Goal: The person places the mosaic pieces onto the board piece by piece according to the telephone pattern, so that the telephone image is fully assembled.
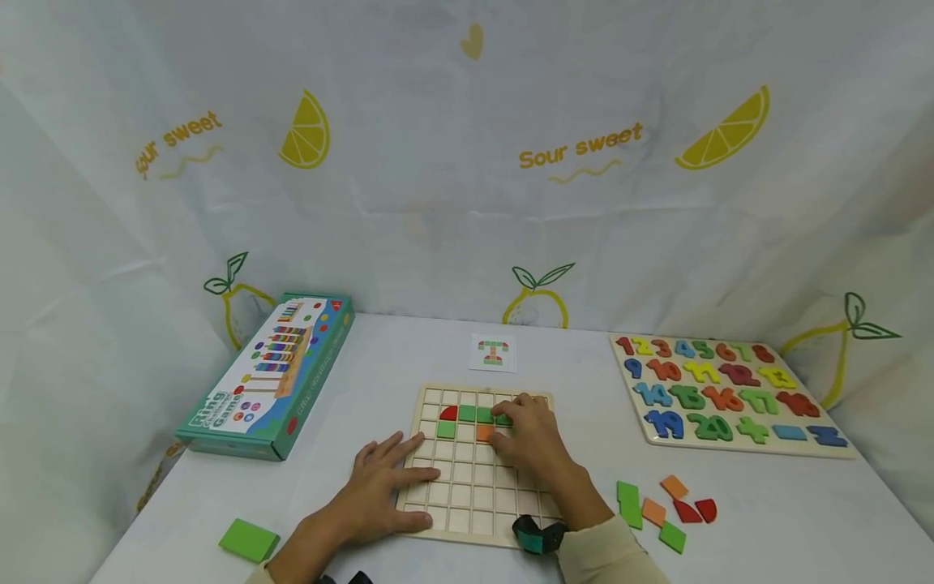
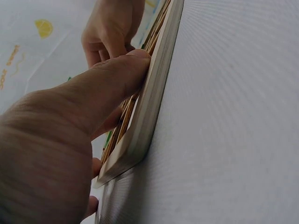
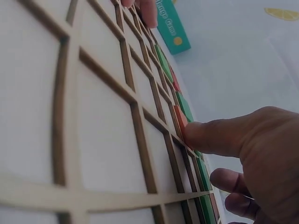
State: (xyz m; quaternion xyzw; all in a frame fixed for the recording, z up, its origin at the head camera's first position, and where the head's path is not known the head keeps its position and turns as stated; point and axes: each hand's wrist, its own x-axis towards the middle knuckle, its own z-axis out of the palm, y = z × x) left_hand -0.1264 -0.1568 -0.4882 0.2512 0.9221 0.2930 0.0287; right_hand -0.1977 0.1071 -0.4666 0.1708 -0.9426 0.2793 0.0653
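The wooden grid board (image 1: 473,539) lies on the table before me. My left hand (image 1: 372,487) rests on its left side with fingers spread; in the left wrist view the thumb (image 2: 112,77) lies along the board's edge. My right hand (image 1: 536,438) is over the upper right part of the grid. Its thumb (image 3: 205,135) touches an orange tile (image 3: 181,122), and its fingertips are at a green tile (image 1: 503,419) in the row above. Along that row sit a red quarter-round tile (image 1: 448,413) and green tiles (image 1: 467,414); another green tile (image 1: 446,429) lies below.
A small pattern card (image 1: 492,353) lies behind the board. Loose green, orange and red tiles (image 1: 654,511) lie to the right, near a number puzzle board (image 1: 737,442). On the left are a ring game box (image 1: 270,381) and a green block (image 1: 249,540).
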